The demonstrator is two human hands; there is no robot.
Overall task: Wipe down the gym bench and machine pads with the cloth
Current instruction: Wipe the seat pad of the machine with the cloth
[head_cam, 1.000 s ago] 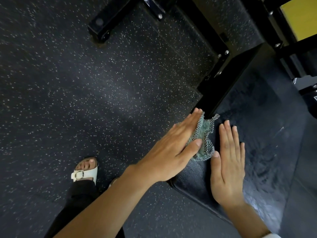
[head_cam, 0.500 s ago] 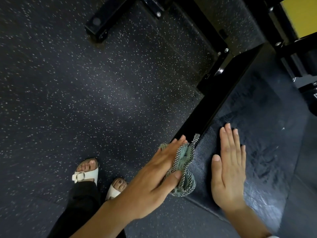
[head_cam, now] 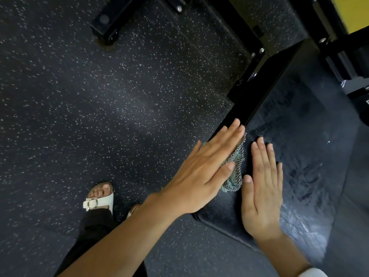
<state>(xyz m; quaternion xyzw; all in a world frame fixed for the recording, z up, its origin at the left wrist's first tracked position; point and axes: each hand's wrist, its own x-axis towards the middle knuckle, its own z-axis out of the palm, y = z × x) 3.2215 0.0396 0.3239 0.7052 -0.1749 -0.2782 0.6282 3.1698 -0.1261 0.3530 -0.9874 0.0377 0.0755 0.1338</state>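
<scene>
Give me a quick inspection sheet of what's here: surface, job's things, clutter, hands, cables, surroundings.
Surface: black bench pad, smeary streaks on top.
Job's things: checked greenish cloth at the pad's left edge.
Clutter: nothing seen.
Hands: left hand flat on the cloth; right hand flat on the pad, empty.
Cables: nothing seen.
Surroundings: speckled floor, black machine frame, white sandal.

Most of the grey-green checked woven cloth (head_cam: 235, 168) lies hidden under the flat left hand (head_cam: 201, 172); the black padded bench (head_cam: 299, 136) runs off the right edge.
</scene>
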